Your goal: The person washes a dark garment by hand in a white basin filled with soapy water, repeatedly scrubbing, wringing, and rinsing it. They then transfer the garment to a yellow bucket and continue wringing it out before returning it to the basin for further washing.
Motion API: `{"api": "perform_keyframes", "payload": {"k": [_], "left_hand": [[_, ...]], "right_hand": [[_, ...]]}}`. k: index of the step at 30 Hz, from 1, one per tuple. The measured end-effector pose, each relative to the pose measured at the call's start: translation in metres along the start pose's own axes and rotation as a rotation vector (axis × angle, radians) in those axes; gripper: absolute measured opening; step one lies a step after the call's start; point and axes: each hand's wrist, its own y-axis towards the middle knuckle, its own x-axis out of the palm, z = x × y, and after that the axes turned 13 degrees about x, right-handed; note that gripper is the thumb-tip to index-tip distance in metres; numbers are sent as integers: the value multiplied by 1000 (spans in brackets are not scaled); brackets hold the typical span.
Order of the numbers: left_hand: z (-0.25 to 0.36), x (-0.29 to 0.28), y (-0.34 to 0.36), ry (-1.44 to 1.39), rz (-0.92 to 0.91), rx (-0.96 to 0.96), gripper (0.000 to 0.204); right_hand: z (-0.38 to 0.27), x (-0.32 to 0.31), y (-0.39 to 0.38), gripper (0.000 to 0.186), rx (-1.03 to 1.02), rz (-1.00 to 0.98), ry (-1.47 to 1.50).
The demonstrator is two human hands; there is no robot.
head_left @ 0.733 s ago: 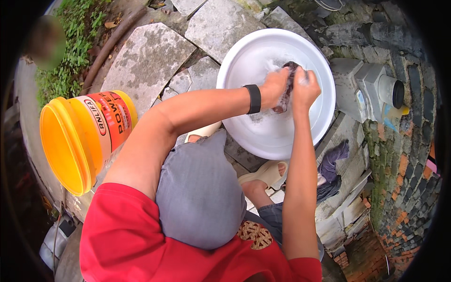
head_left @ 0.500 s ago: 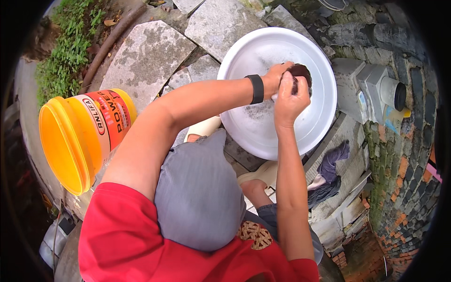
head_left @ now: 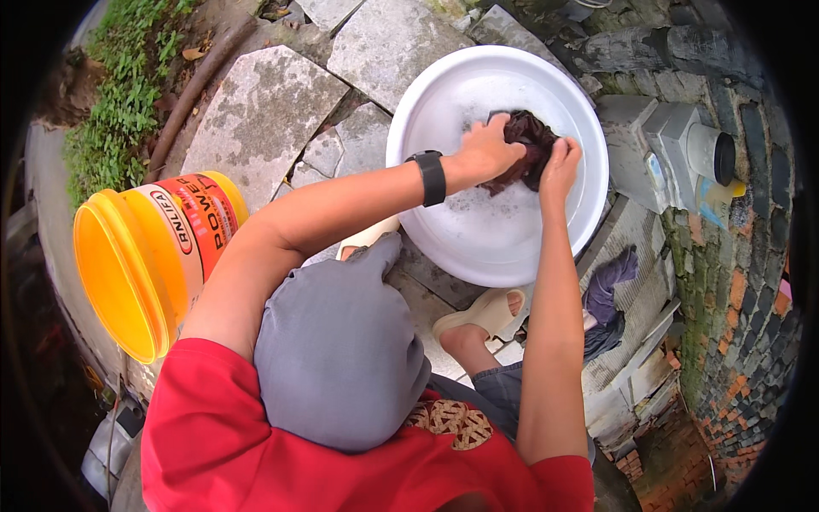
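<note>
Both of my hands are at a dark brown, wet cloth [head_left: 533,128] in the white round basin [head_left: 461,247] of sudsy water. My left hand [head_left: 486,154], below a black band on the wrist, grips the cloth's left side with fingers curled onto it. My right hand [head_left: 559,166] pinches its right edge. The cloth is bunched and partly spread between them, near the back right of the water.
An orange bucket [head_left: 119,282] lies on its side at left beside paving slabs [head_left: 256,111] and plants. At right are a brick wall [head_left: 742,290], a grey block [head_left: 631,154] with containers and a purple cloth [head_left: 610,290]. My sandalled foot [head_left: 473,324] is below the basin.
My hands have moved apart, the left to the left and the right to the right, and more of the dark cloth shows, opened out between them.
</note>
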Motion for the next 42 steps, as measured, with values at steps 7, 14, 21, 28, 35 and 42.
{"api": "perform_keyframes", "payload": {"k": [7, 14, 21, 28, 35, 42], "left_hand": [[18, -27, 6, 20, 32, 212, 35], [24, -22, 20, -313, 238, 298, 24], [43, -38, 29, -535, 9, 439, 57], [74, -48, 14, -697, -369, 222, 73], [58, -46, 5, -687, -553, 87, 72], [32, -20, -2, -1286, -541, -210, 78]], "right_hand": [[19, -1, -21, 40, -221, -470, -718], [-51, -51, 6, 30, -39, -545, -84], [-201, -125, -28, 30, 10, -673, 480], [-242, -125, -31, 41, -110, -610, 735], [-234, -126, -5, 44, -114, -611, 946], [-218, -123, 0, 46, -283, -370, 459]]}}
